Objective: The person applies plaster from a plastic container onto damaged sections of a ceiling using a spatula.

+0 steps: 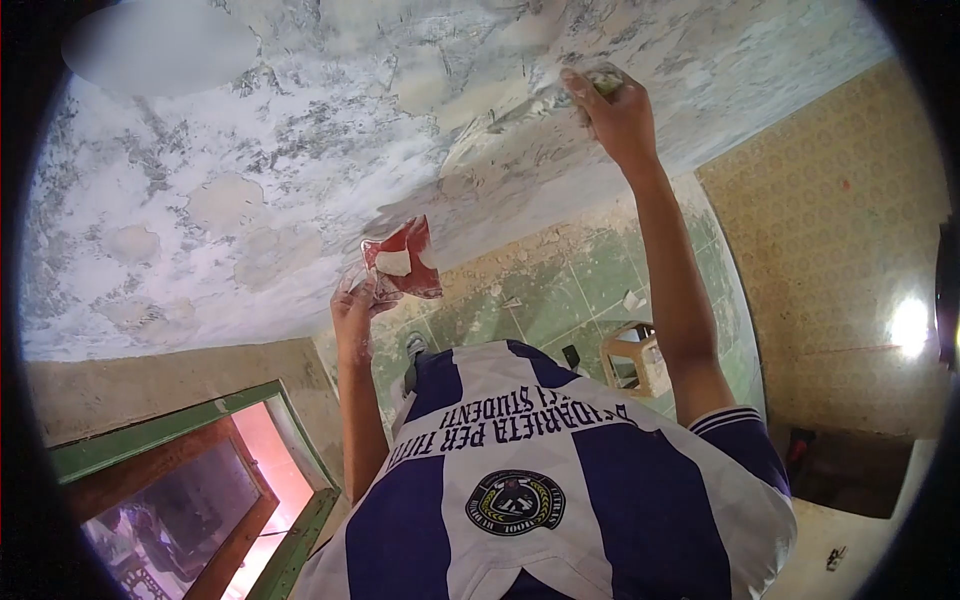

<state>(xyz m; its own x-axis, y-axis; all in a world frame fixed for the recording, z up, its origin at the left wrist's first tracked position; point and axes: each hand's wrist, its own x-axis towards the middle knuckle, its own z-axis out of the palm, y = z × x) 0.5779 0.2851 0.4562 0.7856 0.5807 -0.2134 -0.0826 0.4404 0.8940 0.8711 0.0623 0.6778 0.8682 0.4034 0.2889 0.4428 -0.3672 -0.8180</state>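
The right hand (pixel 615 105) at 1 o'clock grips a scraper (pixel 603 78) pressed to the ceiling (pixel 300 170), its axis hidden. The left hand (pixel 355 305) holds a red trowel (pixel 403 262), flat, pointing toward 1 o'clock.

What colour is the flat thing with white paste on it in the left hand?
Red, with a white blob of paste. The red trowel shows best in the head view, held by the left hand.

Blue-and-white striped shirt (pixel 560 500), red trowel (pixel 405 262) with white filler, grey-white mottled ceiling (pixel 250 150), green window frame (pixel 190 420)
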